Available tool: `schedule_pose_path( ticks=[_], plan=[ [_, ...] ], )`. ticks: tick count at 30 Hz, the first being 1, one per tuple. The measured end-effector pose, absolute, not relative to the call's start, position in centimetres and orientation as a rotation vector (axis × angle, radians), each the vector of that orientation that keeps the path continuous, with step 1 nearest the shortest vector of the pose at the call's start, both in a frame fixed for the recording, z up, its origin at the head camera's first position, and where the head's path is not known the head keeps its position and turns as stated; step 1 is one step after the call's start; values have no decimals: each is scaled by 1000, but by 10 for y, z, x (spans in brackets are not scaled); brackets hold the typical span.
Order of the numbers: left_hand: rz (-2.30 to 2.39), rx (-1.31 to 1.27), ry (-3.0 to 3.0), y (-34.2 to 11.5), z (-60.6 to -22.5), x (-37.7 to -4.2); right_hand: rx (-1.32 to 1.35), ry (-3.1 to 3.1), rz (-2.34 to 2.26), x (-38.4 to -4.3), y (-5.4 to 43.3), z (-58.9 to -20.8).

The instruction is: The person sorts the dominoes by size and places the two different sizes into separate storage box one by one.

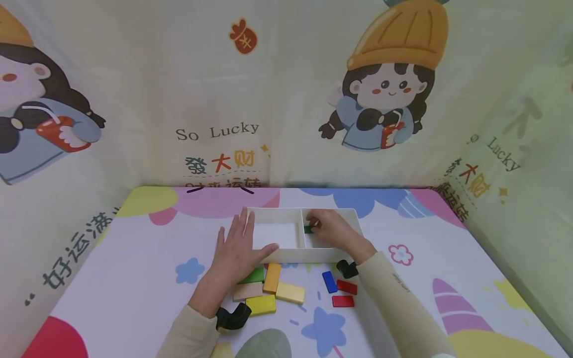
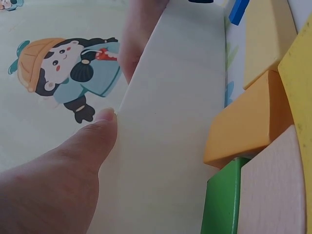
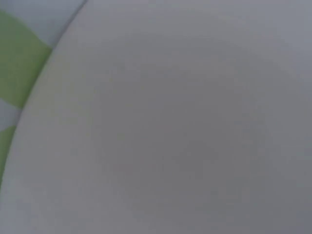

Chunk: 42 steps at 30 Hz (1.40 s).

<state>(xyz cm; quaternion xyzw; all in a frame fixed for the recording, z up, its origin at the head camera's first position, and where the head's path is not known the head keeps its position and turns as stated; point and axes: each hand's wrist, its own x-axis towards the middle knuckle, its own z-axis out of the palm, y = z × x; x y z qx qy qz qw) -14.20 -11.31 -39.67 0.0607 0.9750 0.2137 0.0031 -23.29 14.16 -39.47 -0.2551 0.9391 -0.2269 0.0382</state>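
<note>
A white two-compartment box stands on the table, split by a divider. My left hand rests at its left end with fingers spread and straight; in the left wrist view the thumb lies along the rim. Inside the right compartment, my right hand pinches a small green block close to the divider. Part of that block is hidden by the fingers. The right wrist view holds mostly a blurred pale surface, with neither hand nor block in it.
Before the box, larger blocks lie grouped on the left: orange, cream, yellow, pinkish and green. A small blue block and two small red blocks lie to the right.
</note>
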Motion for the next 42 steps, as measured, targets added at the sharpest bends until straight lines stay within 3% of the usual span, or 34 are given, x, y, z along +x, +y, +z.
schedule_pose_path(
  ticks=[13, 33, 42],
  plan=[
    [654, 187, 3085, -114, -394, -141, -803, 2906, -962, -201, 175, -374],
    [633, 217, 3092, -111, -400, -142, -878, 3182, -1093, -121, 214, -377],
    [622, 213, 3089, -112, -399, -141, -687, 3132, -1111, -107, 222, -387]
  ],
)
